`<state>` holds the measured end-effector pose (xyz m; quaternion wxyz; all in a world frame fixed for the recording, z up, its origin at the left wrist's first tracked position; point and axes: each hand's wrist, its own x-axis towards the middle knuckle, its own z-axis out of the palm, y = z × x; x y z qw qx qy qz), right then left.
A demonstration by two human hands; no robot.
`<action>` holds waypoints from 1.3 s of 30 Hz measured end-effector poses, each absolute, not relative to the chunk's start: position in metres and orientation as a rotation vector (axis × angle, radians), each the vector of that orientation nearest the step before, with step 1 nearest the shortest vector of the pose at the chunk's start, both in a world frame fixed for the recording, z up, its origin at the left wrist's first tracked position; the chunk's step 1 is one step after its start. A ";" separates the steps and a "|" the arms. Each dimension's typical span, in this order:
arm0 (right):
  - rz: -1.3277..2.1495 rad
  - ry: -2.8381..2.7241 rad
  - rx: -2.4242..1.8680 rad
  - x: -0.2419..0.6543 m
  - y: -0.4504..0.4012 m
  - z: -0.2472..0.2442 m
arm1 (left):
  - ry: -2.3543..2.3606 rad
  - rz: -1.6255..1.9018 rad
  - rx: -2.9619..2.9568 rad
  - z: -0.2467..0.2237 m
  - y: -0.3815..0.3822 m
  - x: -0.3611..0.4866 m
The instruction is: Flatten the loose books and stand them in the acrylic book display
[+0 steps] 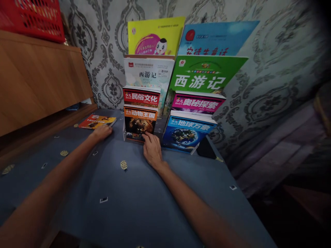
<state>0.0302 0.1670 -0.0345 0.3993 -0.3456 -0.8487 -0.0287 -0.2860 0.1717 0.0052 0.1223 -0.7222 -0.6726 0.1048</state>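
Observation:
An orange book (93, 121) lies flat at the back left of the blue-grey cloth. My left hand (102, 132) is at its near right corner, with fingers closed over the edge; the fingertips are partly hidden. In front of me, a book with a lion on its cover (139, 124) stands upright in the lowest left tier of a clear display stand (124, 135). The fingers of my right hand (152, 148) reach out against the lower right of this cover, touching it without being wrapped round it.
Beside it stands a blue book with a globe (184, 134). Behind are a red book (141, 98), a magenta book (198, 102), a white book (147, 72), a green book (207, 74), a yellow book (155, 34) and a light-blue book (219, 36). A wooden cabinet (41, 79) bounds the left.

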 end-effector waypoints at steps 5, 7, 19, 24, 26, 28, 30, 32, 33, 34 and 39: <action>-0.071 -2.141 -0.867 0.030 0.168 -0.035 | -1.859 0.330 -2.163 0.013 0.150 -0.288; -0.069 -2.145 -0.863 0.030 0.168 -0.035 | -1.828 0.337 -2.182 0.018 0.137 -0.288; -0.067 -2.154 -0.857 0.029 0.168 -0.035 | -1.355 0.334 -2.292 0.019 0.002 -0.199; -0.055 -2.169 -0.859 0.029 0.166 -0.034 | -1.740 0.008 -2.294 0.022 0.004 -0.216; -0.053 -2.171 -0.863 0.029 0.165 -0.033 | -2.025 -0.077 -2.007 0.019 0.017 -0.244; -0.049 -2.170 -0.868 0.029 0.164 -0.032 | -2.291 -0.096 -1.745 0.011 0.028 -0.273; -0.043 -2.168 -0.875 0.029 0.164 -0.032 | -2.452 -0.127 -1.700 0.001 0.035 -0.295; -0.039 -2.169 -0.876 0.029 0.164 -0.032 | -2.462 -0.200 -1.725 -0.008 0.036 -0.308; -0.038 -2.170 -0.875 0.029 0.164 -0.032 | -2.435 -0.234 -1.760 -0.010 0.036 -0.311; -0.038 -2.170 -0.874 0.029 0.164 -0.032 | -2.400 -0.260 -1.796 -0.012 0.035 -0.313; -0.036 -2.170 -0.872 0.028 0.164 -0.031 | -2.292 -0.310 -1.949 -0.012 0.033 -0.314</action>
